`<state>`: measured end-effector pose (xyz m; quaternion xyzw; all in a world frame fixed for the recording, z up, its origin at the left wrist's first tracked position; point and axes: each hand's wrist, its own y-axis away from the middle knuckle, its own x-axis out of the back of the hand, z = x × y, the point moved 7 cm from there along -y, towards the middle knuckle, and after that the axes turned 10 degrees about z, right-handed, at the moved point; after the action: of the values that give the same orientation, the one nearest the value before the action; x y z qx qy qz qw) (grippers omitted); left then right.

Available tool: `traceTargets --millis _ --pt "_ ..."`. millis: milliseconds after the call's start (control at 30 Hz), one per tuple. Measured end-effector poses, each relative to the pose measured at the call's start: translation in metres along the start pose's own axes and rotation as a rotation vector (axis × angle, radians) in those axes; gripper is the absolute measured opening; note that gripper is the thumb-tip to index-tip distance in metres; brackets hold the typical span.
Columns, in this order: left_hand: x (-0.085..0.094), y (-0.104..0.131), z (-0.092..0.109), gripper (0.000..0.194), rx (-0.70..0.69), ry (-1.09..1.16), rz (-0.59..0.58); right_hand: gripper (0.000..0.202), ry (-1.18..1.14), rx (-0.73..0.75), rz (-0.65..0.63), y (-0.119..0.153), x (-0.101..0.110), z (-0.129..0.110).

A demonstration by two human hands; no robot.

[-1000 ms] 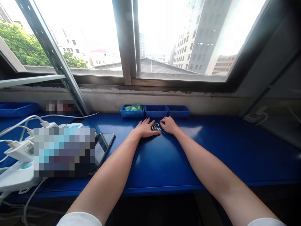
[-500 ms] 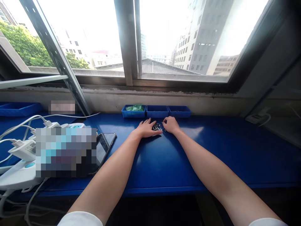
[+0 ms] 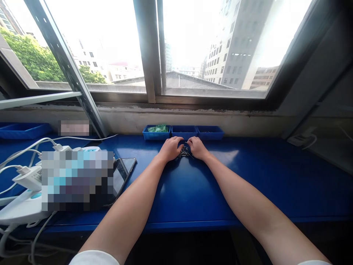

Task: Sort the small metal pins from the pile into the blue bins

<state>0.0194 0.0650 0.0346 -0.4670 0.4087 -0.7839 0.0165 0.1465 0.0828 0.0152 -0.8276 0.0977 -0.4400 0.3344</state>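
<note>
A small pile of thin metal pieces (image 3: 184, 151), like screws or pins, lies on the blue table between my two hands. Curved around the pile's left side is my left hand (image 3: 171, 150), open, its thumb apart from its fingers and close to the pieces. On the other side, my right hand (image 3: 198, 148) has its fingers drawn together in a pinch at the pile's edge. What those fingertips hold, if anything, is too small to make out. Just beyond the hands stand three blue bins: a left bin (image 3: 145, 134) with green packets, a middle bin (image 3: 184, 134) and a right bin (image 3: 211, 135) with small dark pieces.
A phone (image 3: 125, 173) lies on the table (image 3: 193, 198) left of my left forearm. Beside it are a white power strip (image 3: 24, 208) with chargers and cables, and a blurred-out area. A metal shelf post (image 3: 82, 95) rises at the left, before the window.
My left hand has gone from spread flat beside the pile to a curved shape, its thumb drawn back. My right hand has shifted slightly left, and the pieces sit closer together.
</note>
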Motion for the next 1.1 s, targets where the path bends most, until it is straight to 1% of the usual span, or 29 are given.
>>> traceTargets --millis 100,267,433,600,733,800,900,967,1033,1100 --pt "0.004 -0.001 0.004 0.022 -0.051 0.034 0.042 0.025 -0.003 0.046 -0.009 0.001 0.0 -0.006" --pt "0.005 -0.002 0.006 0.016 -0.075 0.07 0.069 0.033 0.029 0.065 -0.008 0.001 0.003 -0.009" --pt "0.006 -0.002 0.005 0.017 -0.063 0.094 0.1 0.034 0.09 0.082 -0.011 -0.001 0.006 -0.015" --pt "0.005 -0.002 0.008 0.017 -0.083 0.097 0.066 0.038 0.115 0.077 -0.013 -0.001 0.008 -0.018" --pt "0.006 -0.001 0.009 0.023 -0.055 0.074 0.054 0.042 0.07 0.047 -0.009 0.0 0.008 -0.018" --pt "0.007 -0.001 0.008 0.025 -0.026 0.046 0.046 0.042 -0.031 -0.01 0.003 0.0 0.008 -0.016" --pt "0.007 -0.001 0.004 0.028 0.037 0.0 0.023 0.036 -0.347 -0.153 0.037 0.0 0.013 -0.011" --pt "0.008 -0.001 0.001 0.03 0.071 -0.022 0.011 0.032 -0.551 -0.225 0.03 -0.001 0.015 -0.01" --pt "0.008 -0.001 -0.001 0.031 0.085 -0.034 0.008 0.03 -0.665 -0.267 0.005 0.0 0.017 -0.011" --pt "0.009 -0.001 -0.002 0.032 0.086 -0.042 0.012 0.029 -0.722 -0.294 -0.001 0.0 0.019 -0.011"
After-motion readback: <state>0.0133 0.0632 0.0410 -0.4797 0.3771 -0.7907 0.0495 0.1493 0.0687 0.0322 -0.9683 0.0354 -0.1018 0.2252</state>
